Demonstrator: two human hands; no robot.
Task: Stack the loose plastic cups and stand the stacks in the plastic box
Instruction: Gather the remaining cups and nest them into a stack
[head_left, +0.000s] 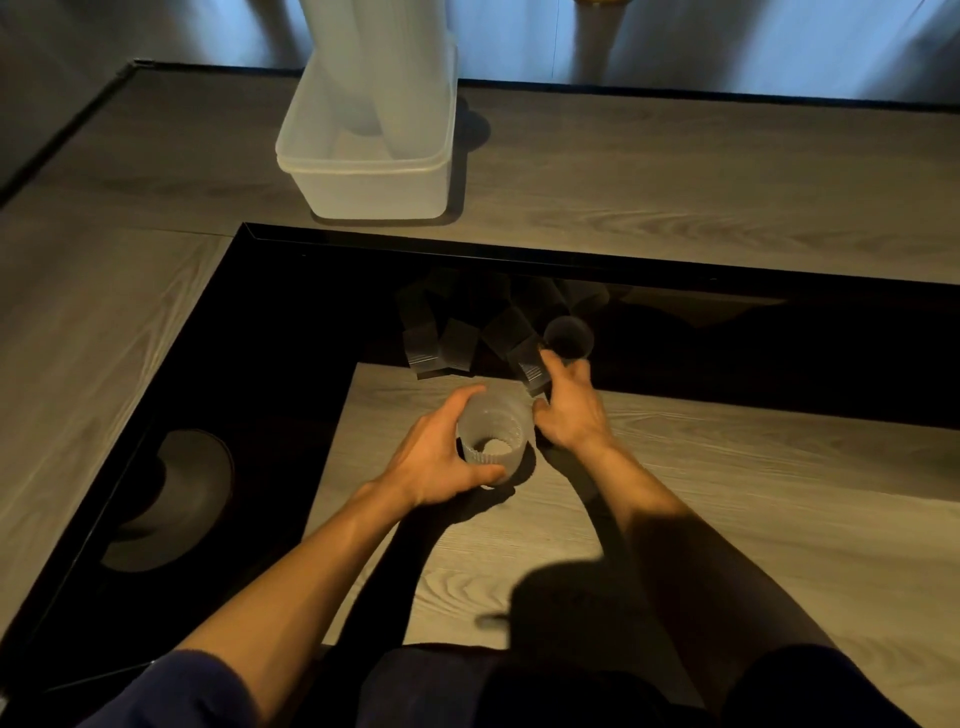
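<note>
A grey wood-grain surface (675, 171) runs across the far side and down the left, ending at a thin black strip (675, 91) below a pale wall or curtain (753, 36) washed in cool blue light. A glossy black border (270, 364) frames a nearer wood-grain panel (727, 493), warmly lit and crossed by dark shadows. A rounded grey shape (176, 499) shows in the gloss at the left.

In the translucent plastic box (363, 192) some tall stacks (387, 83) of frosted cups stand leaning, a short stack (493, 441) is mouth-up nearer, and loose cups (457, 343) lie on their sides between them.
</note>
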